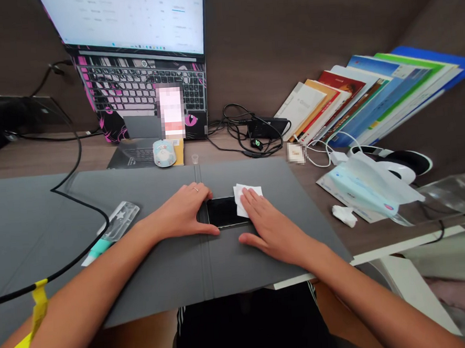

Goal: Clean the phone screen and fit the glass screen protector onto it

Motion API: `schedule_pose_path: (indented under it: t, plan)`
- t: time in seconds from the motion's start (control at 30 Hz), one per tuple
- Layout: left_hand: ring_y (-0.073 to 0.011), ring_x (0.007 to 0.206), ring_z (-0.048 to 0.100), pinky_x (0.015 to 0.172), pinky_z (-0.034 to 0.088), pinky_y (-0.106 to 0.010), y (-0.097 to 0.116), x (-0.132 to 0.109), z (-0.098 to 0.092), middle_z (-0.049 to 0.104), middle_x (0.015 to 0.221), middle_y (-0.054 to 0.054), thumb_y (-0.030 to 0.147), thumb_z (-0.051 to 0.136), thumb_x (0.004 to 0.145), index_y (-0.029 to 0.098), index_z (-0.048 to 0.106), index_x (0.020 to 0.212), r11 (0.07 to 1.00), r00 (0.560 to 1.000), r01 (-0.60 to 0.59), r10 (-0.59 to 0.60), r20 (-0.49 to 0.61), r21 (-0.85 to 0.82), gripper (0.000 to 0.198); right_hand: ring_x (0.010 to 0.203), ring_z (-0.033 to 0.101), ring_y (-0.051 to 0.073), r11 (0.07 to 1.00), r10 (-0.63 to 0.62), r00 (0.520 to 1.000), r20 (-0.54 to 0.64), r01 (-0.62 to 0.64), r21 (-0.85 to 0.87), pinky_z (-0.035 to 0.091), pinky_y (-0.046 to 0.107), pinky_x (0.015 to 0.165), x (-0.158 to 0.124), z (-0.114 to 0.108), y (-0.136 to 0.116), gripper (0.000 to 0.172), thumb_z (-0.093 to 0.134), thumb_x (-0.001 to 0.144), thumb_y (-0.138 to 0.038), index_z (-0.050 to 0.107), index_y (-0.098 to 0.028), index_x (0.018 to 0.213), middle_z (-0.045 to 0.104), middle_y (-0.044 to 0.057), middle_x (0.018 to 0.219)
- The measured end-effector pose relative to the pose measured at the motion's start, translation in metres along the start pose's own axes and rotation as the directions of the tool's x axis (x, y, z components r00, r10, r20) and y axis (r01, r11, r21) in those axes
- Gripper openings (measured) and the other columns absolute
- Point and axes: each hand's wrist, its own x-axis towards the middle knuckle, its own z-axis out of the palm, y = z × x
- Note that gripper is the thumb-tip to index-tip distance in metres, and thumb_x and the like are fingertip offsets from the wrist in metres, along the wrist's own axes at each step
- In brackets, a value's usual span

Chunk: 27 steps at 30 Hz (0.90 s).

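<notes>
A black smartphone (222, 212) lies flat on the grey desk mat (164, 278), its screen facing up. My left hand (184, 212) grips its left end, thumb along the near edge and fingers at the far edge; a ring shows on one finger. Over the phone's right end, my right hand (268, 227) presses a folded white tissue (239, 197) down with its fingers laid flat and close together, the thumb held apart. Part of the tissue and the phone's right end are hidden under that hand.
A laptop (144, 90) stands behind, with a mouse (164, 153) before it. A clear tube with a teal part (119, 223) and a black cable (80, 204) lie left. At right are books (350, 98), a tissue pack (359, 187), a crumpled tissue (344, 215) and headphones (405, 163).
</notes>
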Motion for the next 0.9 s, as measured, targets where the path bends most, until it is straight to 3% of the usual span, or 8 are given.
schedule_pose_path:
  t: [0.2,0.4,0.57,0.7,0.9]
  plan:
    - [-0.0268,0.093,0.056,0.081,0.043,-0.038,0.0,0.0,0.001,0.061,0.104,-0.007,0.075,0.072,0.072,0.02,0.053,0.106,1.0,1.0,0.0,0.0,-0.004,-0.019,0.067,0.156,0.011,0.036,0.999,-0.042,0.998,0.054,0.042,-0.009,0.026,0.059,0.123,0.009,0.003,-0.025,0.103,0.044,0.092,-0.076,0.011,-0.008,0.163,0.016,0.025,0.167]
    - [-0.0253,0.083,0.054,0.074,0.041,-0.037,0.004,-0.001,-0.001,0.057,0.091,-0.005,0.076,0.077,0.064,0.021,0.048,0.088,1.0,1.0,0.011,-0.011,-0.003,-0.024,0.066,0.156,0.01,0.037,0.989,-0.144,0.987,0.075,0.145,-0.011,0.018,0.052,0.127,0.044,0.011,-0.049,0.117,0.042,0.085,-0.084,0.023,0.006,0.157,0.018,0.03,0.164]
    - [-0.0232,0.079,0.051,0.071,0.039,-0.036,0.003,-0.001,-0.001,0.056,0.086,-0.003,0.078,0.071,0.07,0.021,0.048,0.085,1.0,1.0,-0.016,0.016,-0.004,-0.021,0.063,0.156,0.01,0.036,0.989,-0.136,0.989,0.049,0.138,-0.047,0.016,0.05,0.128,0.045,0.017,-0.059,0.11,0.036,0.091,-0.08,0.022,0.007,0.156,0.015,0.028,0.165]
    - [-0.0236,0.085,0.053,0.075,0.041,-0.036,0.003,-0.002,-0.001,0.057,0.093,-0.004,0.079,0.069,0.072,0.021,0.049,0.092,0.998,0.999,-0.044,0.044,0.0,-0.042,0.065,0.155,0.013,0.036,0.996,-0.045,0.998,0.045,0.048,-0.077,0.021,0.052,0.126,0.029,0.014,-0.053,0.106,0.033,0.092,-0.079,0.027,0.006,0.156,0.018,0.028,0.165]
    - [-0.0245,0.089,0.054,0.077,0.042,-0.036,0.003,-0.002,-0.001,0.059,0.097,-0.006,0.075,0.067,0.077,0.02,0.05,0.097,0.999,0.999,-0.035,0.035,-0.01,-0.032,0.061,0.155,0.016,0.035,0.992,0.043,0.999,0.008,-0.041,-0.123,0.03,0.056,0.122,0.001,0.003,-0.02,0.097,0.034,0.096,-0.073,0.029,0.003,0.156,0.025,0.029,0.163]
